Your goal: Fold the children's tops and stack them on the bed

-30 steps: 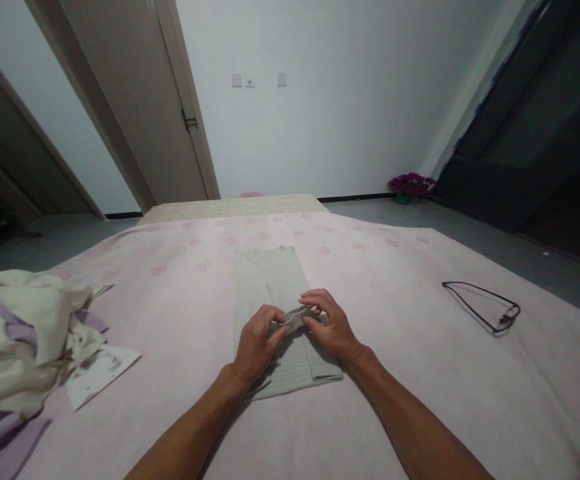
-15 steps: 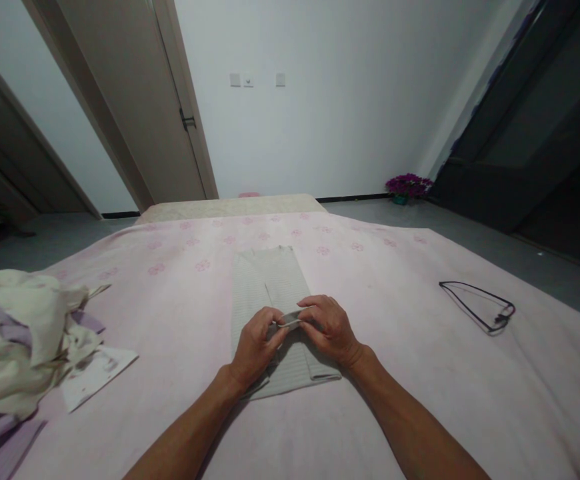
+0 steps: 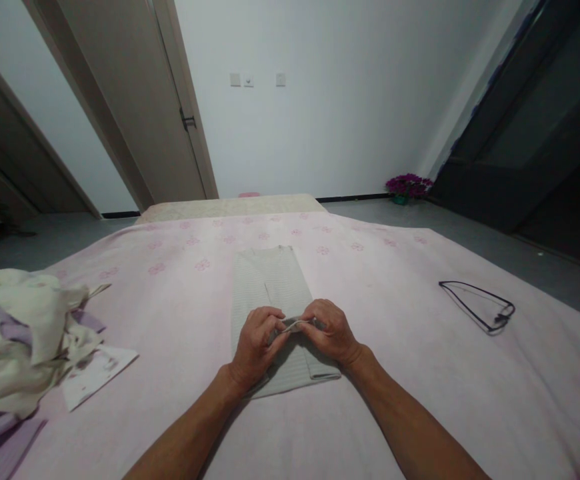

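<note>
A pale grey-green ribbed garment [image 3: 275, 273] lies folded into a long panel on the pink bed cover, in the middle of the view. Near its lower half, my left hand [image 3: 260, 339] pinches a raised edge of the fabric between thumb and fingers. My right hand [image 3: 331, 332] grips the same raised edge a little to the right, its thumb close to the left one. The lifted strip arches between both hands. Parts of the garment under my hands are hidden.
Cream and purple cloths [image 3: 15, 340] are heaped at the left, beside a white printed card [image 3: 100, 375]. A black wire hanger-like frame [image 3: 477, 307] lies on the bed cover [image 3: 395, 400] at the right. Purple flowers [image 3: 409, 187] stand on the floor beyond.
Both hands have shifted slightly, with the fingers of my right hand curled lower and nearer the left. The pinched strip shows less of its surface between them.
</note>
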The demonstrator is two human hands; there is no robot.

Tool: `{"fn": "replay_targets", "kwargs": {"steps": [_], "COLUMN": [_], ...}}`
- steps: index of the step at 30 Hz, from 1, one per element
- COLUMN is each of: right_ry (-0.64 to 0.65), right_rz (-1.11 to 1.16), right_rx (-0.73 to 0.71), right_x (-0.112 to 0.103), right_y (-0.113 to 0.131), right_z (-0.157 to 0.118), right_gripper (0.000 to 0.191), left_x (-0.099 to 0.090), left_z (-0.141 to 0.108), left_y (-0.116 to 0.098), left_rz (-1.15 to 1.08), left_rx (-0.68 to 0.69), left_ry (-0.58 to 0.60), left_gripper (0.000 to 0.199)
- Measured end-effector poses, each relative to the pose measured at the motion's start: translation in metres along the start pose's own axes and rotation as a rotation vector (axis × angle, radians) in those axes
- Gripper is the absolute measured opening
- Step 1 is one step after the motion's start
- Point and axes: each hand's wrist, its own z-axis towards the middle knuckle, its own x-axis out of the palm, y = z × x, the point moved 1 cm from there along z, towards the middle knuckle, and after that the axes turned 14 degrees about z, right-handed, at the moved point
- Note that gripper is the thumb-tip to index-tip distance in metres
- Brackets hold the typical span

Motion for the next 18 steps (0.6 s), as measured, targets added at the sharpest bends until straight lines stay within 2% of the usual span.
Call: {"fn": "replay_targets", "kwargs": {"steps": [3,6,18], "right_ry": [-0.014,-0.03,-0.057], "right_rz": [0.004,0.014,0.059], "right_rx": [-0.003,-0.003,0.079], "right_x": [0.0004,0.0009,0.0009], "right_y": [0.0,0.001,0.0015], "right_z": [-0.0006,-0.0013,-0.0017], "right_gripper": [0.017,0.017,0.019], "left_x": [-0.0004,0.0016,0.0037], "left_z": [0.0001,-0.0002,-0.0009], "left_y": [0.0007,0.0038,0.0061], "left_rz": [-0.09,-0.145,-0.194], "left_rx": [0.025,-0.021,-0.143], "left_ry": [0.016,0.021,0.049], "left_gripper": [0.012,0.014,0.02]}}
